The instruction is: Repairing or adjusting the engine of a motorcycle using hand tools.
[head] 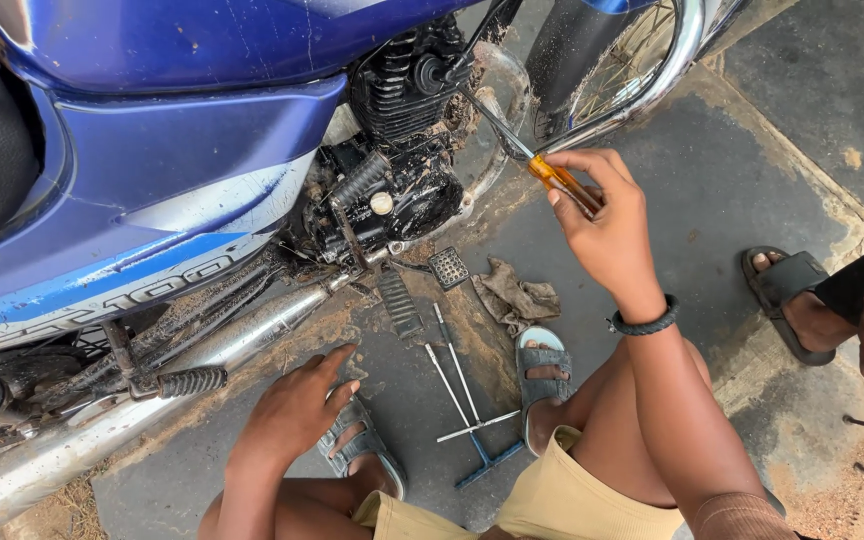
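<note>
Screwdriver (pixel 542 172) is lying on a slant, its orange handle pinched in the right hand's (pixel 602 225) fingers and its metal shaft running up and left, away from the person, with the tip meeting the black engine (pixel 397 90) of the blue motorbike (pixel 172 160). The right hand is clearly the nearer one, closing round the handle's near end. The left hand (pixel 297 405) is resting low and well apart, fingers spread loosely and holding nothing, just above the left sandal (pixel 362 450) on the floor (pixel 732 200). Between the feet, a T-wrench (pixel 472 420) is lying; a rag (pixel 517 295) is sitting further off. Another person's foot (pixel 787 300) is standing at right.
</note>
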